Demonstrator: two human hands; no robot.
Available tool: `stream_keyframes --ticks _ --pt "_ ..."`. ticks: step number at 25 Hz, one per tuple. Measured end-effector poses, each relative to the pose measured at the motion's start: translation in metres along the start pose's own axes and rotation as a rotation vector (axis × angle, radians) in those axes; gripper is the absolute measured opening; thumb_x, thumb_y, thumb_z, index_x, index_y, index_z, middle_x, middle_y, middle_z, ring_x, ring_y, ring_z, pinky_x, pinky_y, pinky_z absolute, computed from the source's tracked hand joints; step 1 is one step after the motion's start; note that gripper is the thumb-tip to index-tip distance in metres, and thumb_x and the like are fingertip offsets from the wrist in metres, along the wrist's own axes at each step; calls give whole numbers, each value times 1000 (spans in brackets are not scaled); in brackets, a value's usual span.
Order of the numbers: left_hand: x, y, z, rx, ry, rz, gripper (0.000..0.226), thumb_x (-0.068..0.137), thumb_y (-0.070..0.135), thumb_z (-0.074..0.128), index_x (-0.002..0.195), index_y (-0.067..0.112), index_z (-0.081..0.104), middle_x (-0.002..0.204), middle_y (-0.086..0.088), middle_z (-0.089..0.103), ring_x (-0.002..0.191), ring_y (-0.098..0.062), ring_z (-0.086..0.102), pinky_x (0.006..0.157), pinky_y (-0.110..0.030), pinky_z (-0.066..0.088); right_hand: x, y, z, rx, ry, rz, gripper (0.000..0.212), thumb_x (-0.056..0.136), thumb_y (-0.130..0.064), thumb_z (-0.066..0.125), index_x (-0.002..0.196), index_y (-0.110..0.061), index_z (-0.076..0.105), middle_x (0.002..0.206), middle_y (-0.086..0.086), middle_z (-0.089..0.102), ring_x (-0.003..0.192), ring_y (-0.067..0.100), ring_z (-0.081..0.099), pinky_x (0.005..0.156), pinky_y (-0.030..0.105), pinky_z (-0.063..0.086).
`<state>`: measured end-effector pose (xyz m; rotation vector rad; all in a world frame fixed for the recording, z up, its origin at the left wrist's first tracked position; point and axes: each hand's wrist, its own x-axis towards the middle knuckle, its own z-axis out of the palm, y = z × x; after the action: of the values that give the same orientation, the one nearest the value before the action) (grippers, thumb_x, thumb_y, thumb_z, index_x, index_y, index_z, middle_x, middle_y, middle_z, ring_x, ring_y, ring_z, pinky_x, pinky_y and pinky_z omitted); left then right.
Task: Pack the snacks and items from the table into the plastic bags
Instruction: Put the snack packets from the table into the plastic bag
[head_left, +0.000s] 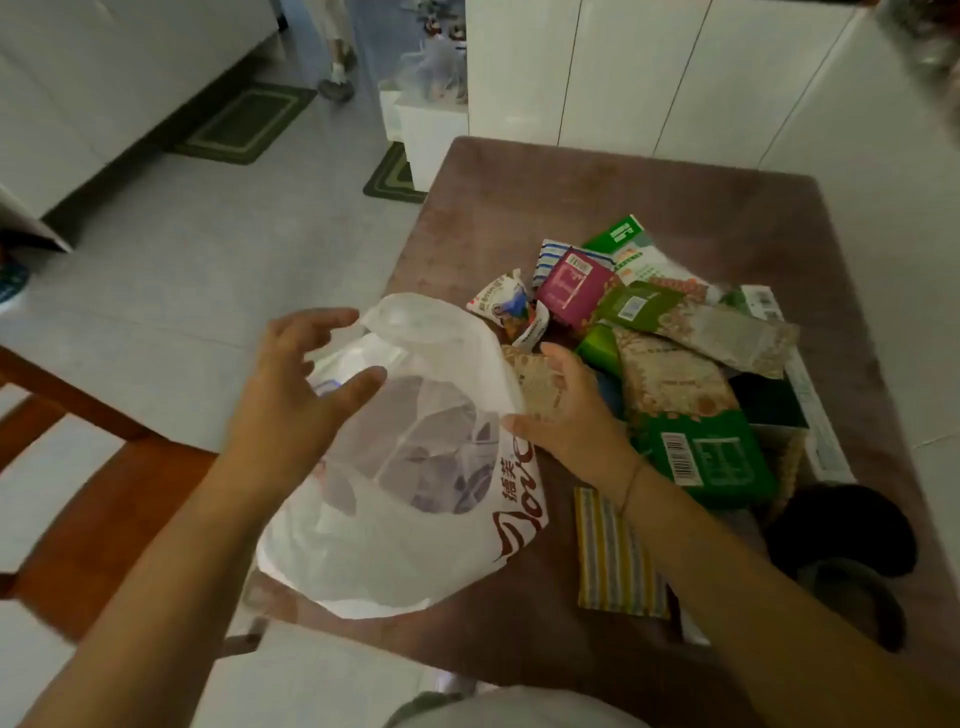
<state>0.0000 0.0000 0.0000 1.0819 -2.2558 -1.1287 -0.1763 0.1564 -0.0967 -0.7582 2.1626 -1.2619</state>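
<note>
While the head view looks down on a brownish counter (675, 208), a white plastic bag (395, 519) with red lettering lies at its 8 o'clock corner, bulging with dim shapes that show through the film. At 9 o'clock of the bag's mouth hovers the left hand (296, 384), its grip spread wide, fingers curled loosely and thumb stretched toward the film; whether any fingertip touches the plastic cannot be told, and it has hold of nothing clearly. At 3 o'clock of the bag the right hand (566, 410) lies palm down, its grip closed lightly around a beige patterned packet (535, 384) whose one end is tucked under the bag's rim.

From 1 to 4 o'clock of that hand sprawls a heap of snacks: a magenta box (571, 286), a white crumpled wrapper (504, 301), a green and white box (623, 236) at the far end, a long beige packet (727, 327) lying across the pile, and a green box with a barcode (706, 457) just beside the right wrist. A striped flat pouch (613, 556) lies at 6 o'clock of the heap, partly under the right forearm. A wooden chair (78, 493) stands at 9 o'clock, on the tiled floor (208, 260).
</note>
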Motion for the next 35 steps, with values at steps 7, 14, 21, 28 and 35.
stream_keyframes --ticks 7,14,21,28,35 --pt "46 -64 -34 381 -222 -213 26 82 30 69 107 31 63 150 -4 36 135 -28 35 110 -45 26 44 22 49 -206 88 154 50 80 -29 68 124 -14 49 123 9 55 110 25 55 88 38 50" --pt "81 -88 -3 409 -399 -88 41 78 26 74 116 27 60 139 -3 50 114 -22 52 96 -33 39 70 -1 40 -77 196 85 12 91 -20 50 87 -11 57 82 3 56 76 15 51 58 22 38" --pt "90 -81 19 461 -382 121 71 78 5 72 141 13 40 142 -11 45 120 -31 50 96 -34 40 57 15 -19 -369 302 110 36 83 -43 59 111 -20 56 119 5 56 113 24 52 91 36 44" --pt "78 -86 19 379 -369 106 101 71 9 80 149 23 18 145 -15 35 123 -35 47 100 -47 43 21 76 -103 -507 324 716 109 67 -62 68 145 -10 12 149 19 25 132 41 32 107 53 33" --pt "68 -102 7 501 -232 -163 78 70 27 81 135 9 40 130 -18 54 112 -38 56 94 -47 44 31 82 -116 -390 119 662 75 67 -29 82 127 3 50 129 20 56 116 36 54 95 40 46"
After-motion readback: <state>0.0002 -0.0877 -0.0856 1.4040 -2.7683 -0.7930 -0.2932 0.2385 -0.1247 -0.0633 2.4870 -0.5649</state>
